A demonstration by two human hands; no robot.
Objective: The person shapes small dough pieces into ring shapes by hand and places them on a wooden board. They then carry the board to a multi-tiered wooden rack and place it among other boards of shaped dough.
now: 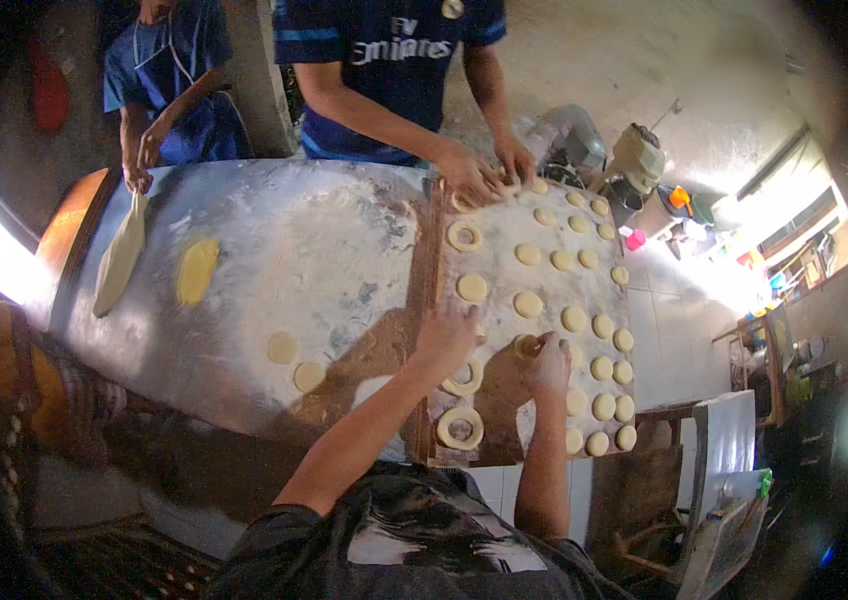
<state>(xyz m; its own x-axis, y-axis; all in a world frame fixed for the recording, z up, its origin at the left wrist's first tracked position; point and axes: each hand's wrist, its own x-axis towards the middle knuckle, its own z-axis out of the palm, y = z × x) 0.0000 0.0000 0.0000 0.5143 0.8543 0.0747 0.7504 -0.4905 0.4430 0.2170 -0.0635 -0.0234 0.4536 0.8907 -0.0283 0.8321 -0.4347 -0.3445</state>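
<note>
Pale dough pieces cover a floured wooden board on the right of the table. My left hand (451, 340) is low over the board's left part, its fingers curled down beside a dough ring (462, 377); what lies under the fingertips is mostly hidden. To the right, my right hand (548, 364) has its fingertips closed at the edge of a shaded dough round (526, 346). Another dough ring (460, 428) lies nearest me. Above my left hand is an uncut dough disc (472, 288), and farther up a dough ring (464, 236).
Across the table a person's hands (484, 178) work at the board's far edge. Another person holds a long dough strip (122, 255) at the far left. A yellow patch (198, 271) and two dough discs (296, 362) lie on the metal tabletop (244, 330). A chair (719, 490) stands right.
</note>
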